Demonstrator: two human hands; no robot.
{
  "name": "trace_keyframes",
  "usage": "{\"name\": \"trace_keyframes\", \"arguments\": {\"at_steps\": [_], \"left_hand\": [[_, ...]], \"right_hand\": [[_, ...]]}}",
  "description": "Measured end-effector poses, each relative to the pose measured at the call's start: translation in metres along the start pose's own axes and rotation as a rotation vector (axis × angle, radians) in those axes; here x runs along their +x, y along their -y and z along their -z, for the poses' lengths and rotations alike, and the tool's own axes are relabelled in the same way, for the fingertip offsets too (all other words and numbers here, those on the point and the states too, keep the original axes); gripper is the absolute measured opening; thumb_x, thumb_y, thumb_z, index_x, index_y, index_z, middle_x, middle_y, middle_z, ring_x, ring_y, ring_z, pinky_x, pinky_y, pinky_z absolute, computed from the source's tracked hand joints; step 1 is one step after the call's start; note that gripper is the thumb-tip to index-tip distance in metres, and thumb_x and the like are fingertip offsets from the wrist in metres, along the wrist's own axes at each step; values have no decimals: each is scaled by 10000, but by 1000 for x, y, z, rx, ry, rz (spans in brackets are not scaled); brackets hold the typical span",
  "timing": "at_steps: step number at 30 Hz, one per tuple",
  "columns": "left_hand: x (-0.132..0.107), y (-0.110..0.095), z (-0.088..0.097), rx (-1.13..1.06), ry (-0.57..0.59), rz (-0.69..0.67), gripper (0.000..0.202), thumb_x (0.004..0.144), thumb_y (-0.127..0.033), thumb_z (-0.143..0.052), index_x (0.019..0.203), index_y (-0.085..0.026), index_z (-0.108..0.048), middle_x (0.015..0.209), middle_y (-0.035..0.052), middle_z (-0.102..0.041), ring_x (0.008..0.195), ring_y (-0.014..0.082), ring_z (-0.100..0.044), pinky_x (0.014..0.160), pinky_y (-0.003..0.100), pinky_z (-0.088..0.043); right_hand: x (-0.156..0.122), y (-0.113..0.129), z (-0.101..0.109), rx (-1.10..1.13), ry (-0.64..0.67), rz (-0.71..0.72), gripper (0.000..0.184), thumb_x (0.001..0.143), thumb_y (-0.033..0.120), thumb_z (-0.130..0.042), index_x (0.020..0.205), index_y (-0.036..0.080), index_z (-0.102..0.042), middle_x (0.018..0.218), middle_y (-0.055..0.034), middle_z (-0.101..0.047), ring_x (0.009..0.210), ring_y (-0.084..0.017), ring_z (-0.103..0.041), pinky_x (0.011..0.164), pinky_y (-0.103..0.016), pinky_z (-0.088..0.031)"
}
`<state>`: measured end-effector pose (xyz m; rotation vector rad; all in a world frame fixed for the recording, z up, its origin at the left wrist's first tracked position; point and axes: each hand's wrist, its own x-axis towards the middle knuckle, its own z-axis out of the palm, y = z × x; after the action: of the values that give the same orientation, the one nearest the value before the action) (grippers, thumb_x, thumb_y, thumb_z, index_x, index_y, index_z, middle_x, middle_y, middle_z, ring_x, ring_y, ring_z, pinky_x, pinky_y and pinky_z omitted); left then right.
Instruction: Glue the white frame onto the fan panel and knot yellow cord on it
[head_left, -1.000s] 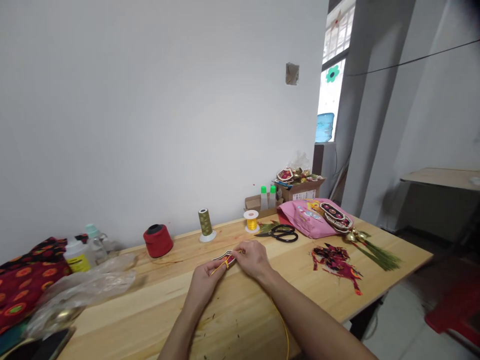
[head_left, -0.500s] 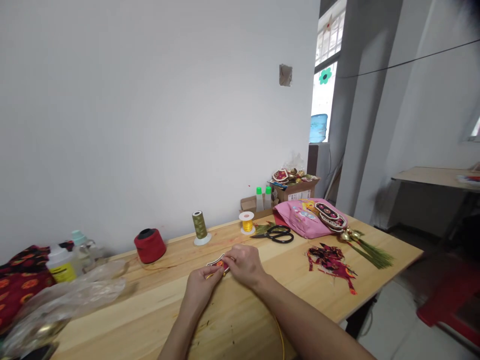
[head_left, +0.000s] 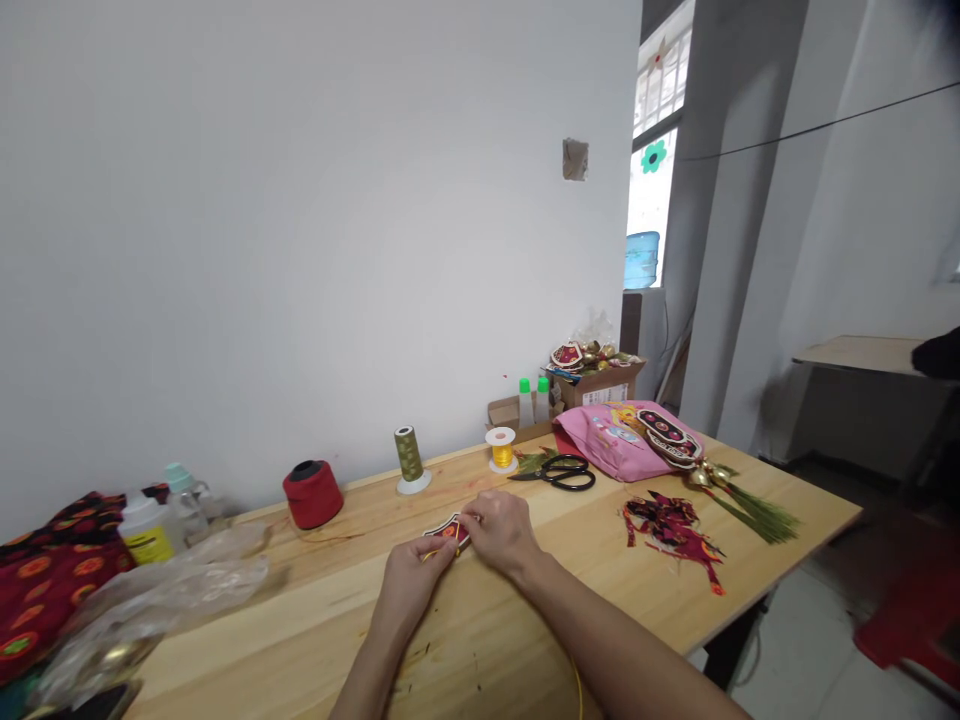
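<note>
Low over the wooden table, a small dark red fabric piece (head_left: pixel 449 527) with a white edge and an orange flower pattern lies between my hands. My left hand (head_left: pixel 414 578) pinches its near left side between thumb and fingers. At the right end, my right hand (head_left: pixel 501 530) is closed on the same piece, its fingertips partly hidden. A thin yellow cord (head_left: pixel 577 685) hangs by my right forearm, and a bit of yellow cord shows across the piece. Black-handled scissors (head_left: pixel 568 472) rest beyond my right hand, near a spool of yellow cord (head_left: pixel 502 453).
Left stand a red thread cone (head_left: pixel 313 495), an olive thread cone (head_left: pixel 409 455), a glue bottle (head_left: pixel 150 528) and a plastic bag (head_left: pixel 172 600). Right lie fabric scraps (head_left: pixel 671 530), a pink bag (head_left: pixel 600 440) and green tassels (head_left: pixel 765 508). A filled carton (head_left: pixel 600 385) stands behind.
The view has shifted slightly, so everything sits a little further right. Both hands keep hold of the fabric piece with only small finger movement. A dark shape has appeared at the far right edge.
</note>
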<state>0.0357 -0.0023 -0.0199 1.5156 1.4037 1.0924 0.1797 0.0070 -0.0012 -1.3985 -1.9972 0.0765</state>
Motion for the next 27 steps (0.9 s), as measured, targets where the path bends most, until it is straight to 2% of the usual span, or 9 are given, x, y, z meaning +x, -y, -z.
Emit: {"name": "trace_keyframes", "arguments": {"at_steps": [3,6,8,10,12,15,20,23,27], "left_hand": [[0,1,1,6,-13,-5,344,543,-432,-607,699,-134,-677,655,56,-684,606,193,-580,552,256,-412],[0,0,2,18,-40,-16,323,528,-432,-615,661,-142,-672,628,41,-677,610,199,-580,548,256,-411],[-1,-2,2,27,-48,-24,307,516,-433,-621,608,-144,-664,579,27,-663,589,200,-575,536,255,-406],[-1,-3,2,43,-48,-25,292,514,-423,-626,582,-141,-656,561,20,-656,579,196,-571,539,253,-402],[0,-3,1,49,-29,-12,291,528,-409,-622,631,-140,-661,595,25,-665,601,197,-575,555,254,-405],[2,0,1,18,17,8,321,540,-391,-620,734,-139,-662,703,47,-684,673,207,-588,595,261,-417],[3,2,0,-9,-2,23,321,498,-396,-643,686,-135,-656,672,45,-684,634,206,-589,574,264,-421],[3,1,-1,-23,5,25,315,496,-383,-648,688,-132,-647,689,46,-683,613,190,-579,564,252,-409],[4,1,-1,-48,34,67,327,508,-386,-643,702,-123,-623,602,18,-658,527,147,-540,512,223,-369]], "right_hand": [[4,-6,1,218,86,-202,139,677,309,-543,673,213,-644,624,3,-614,591,-114,-499,517,-212,-306],[8,-10,4,717,234,-400,171,644,290,-569,548,151,-600,474,38,-505,465,-70,-401,448,-189,-256],[9,-11,7,957,347,-441,255,692,317,-512,522,136,-568,390,66,-391,376,-46,-298,394,-183,-205],[8,-10,10,1055,447,-450,291,731,350,-450,570,138,-567,354,92,-283,323,-38,-194,350,-183,-143],[7,-11,10,1147,526,-474,242,733,330,-447,638,141,-567,369,109,-218,312,-34,-138,331,-179,-93],[8,-13,9,1254,581,-507,157,723,246,-451,701,136,-560,419,113,-192,317,-24,-121,325,-164,-67],[10,-18,5,1542,693,-616,147,734,178,-433,721,114,-564,419,111,-207,309,-12,-112,316,-142,-45],[11,-18,4,1614,681,-686,151,745,147,-420,709,105,-561,401,110,-226,295,-7,-113,307,-139,-39],[11,-16,3,1617,627,-700,139,748,146,-427,703,106,-553,397,113,-228,288,-4,-122,301,-137,-46]]}}
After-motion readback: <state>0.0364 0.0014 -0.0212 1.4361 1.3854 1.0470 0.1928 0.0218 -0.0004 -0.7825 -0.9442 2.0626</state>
